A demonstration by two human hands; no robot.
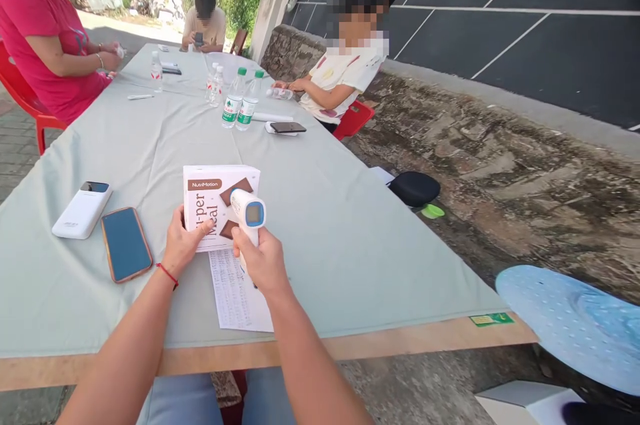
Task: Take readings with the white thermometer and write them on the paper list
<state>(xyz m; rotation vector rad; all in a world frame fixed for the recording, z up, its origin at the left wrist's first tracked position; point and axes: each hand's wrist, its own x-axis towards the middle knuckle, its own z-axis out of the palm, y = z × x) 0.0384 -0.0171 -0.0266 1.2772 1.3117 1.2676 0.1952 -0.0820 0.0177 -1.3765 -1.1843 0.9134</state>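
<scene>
My left hand (184, 238) grips the lower left side of a white NutriMotion box (204, 195), its thumb across the printed front. The box stands upright, with brown squares pictured on it. In my right hand (264, 258) is a white and blue infrared thermometer (245, 205), held by its handle. Its small screen faces me, and its head is in front of the box and hides part of the print. Below the box, a sheet of paper with printed columns (233, 301) lies on the table, partly covered by my right hand and forearm.
On the cloth-covered table (375, 265), a white power bank (83, 211) and a phone (127, 245) lie at left. Water bottles (245, 101) and a dark phone (289, 127) are farther back. Several people sit around the table. A blue patterned oval (565, 325) is beyond the right edge.
</scene>
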